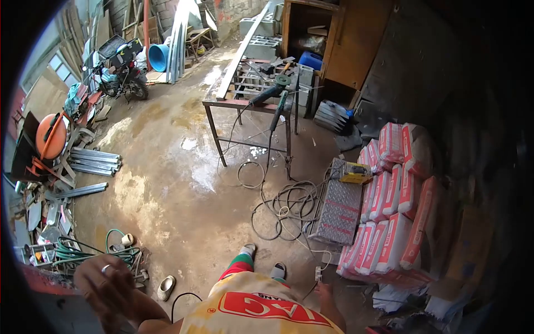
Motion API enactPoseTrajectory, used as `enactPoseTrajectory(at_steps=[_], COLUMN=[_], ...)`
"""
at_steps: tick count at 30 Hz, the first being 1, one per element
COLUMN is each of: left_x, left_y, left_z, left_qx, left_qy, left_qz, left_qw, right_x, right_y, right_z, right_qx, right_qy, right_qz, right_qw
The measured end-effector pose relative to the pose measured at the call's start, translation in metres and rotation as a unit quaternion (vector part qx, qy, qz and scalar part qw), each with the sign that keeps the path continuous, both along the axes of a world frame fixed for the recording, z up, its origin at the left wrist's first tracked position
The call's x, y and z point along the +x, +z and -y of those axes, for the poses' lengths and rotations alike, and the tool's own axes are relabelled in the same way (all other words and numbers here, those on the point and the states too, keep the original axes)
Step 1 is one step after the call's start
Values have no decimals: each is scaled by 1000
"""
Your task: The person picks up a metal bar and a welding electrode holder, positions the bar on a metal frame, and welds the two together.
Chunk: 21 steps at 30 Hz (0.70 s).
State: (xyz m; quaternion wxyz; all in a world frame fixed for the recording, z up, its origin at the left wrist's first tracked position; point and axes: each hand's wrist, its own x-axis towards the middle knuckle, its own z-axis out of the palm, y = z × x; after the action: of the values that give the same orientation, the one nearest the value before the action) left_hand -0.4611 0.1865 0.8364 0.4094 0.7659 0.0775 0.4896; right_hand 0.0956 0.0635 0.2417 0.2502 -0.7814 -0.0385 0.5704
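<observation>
My left hand is raised at the lower left, with a ring on one finger. Its fingers are loosely bent and partly apart, and I see nothing in them. Below it lie coils of green hose. Down at my right side, my right hand is closed around the lower end of a small white extension socket. A thin pale cord runs from near the socket toward the cable coils on the floor. The right fingers are mostly hidden.
Ahead stands a metal-frame table with an angle grinder on it. Black cable lies coiled across the floor beside a checker-plate metal box. Stacked cement bags line the right. Metal profiles and a motorcycle are left.
</observation>
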Motion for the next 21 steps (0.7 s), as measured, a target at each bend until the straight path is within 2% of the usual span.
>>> enactPoseTrajectory(at_steps=[1,2,3,4,5,6,7,8,10,11,12,13,15,16,18,21], left_x=[18,26,22,18,13,12,-4,-28,-98,-138,-151,-194,-241,-265,-299,-324], left_y=[-24,-51,-68,-93,-115,-136,-166,-208,-289,-324,-312,-345,-378,-384,-398,-422], left_z=[-9,-33,-57,-68,-80,-85,-92,-90,-83,-75,-71,-54,-25,-8,8,6], left_qx=[-68,-124,-201,-278,-328,-403,-399,-330,-294,-318,-336,-375,-411,-449,-514,-585], left_qy=[34,-27,-99,-89,-49,5,33,51,-17,-57,-94,-105,-163,-155,-122,-40], left_qz=[96,132,55,-25,-174,-281,-435,-534,-657,-663,-681,-641,-654,-651,-643,-617], left_qw=[993,983,973,956,927,871,806,777,694,676,644,662,614,592,555,525], right_x=[-7,-17,-25,-38,-52,-68,-86,-104,-147,-170,-192,-213,-247,-260,-286,-306], right_y=[4,3,-1,13,21,24,17,12,13,14,14,13,-6,-20,6,6], right_z=[13,21,27,26,23,18,15,11,-5,-16,-28,-42,-61,-69,-102,-133], right_qx=[5,26,47,12,-19,-24,-29,-33,-39,-41,-47,-33,15,50,42,29], right_qy=[-28,-43,-59,-39,-17,-39,-48,-55,-82,-93,-103,-95,-58,-29,114,113], right_qz=[7,13,23,37,48,52,57,62,71,81,81,82,102,120,238,188], right_qw=[1000,999,997,999,998,998,997,996,993,991,990,992,993,991,964,975])
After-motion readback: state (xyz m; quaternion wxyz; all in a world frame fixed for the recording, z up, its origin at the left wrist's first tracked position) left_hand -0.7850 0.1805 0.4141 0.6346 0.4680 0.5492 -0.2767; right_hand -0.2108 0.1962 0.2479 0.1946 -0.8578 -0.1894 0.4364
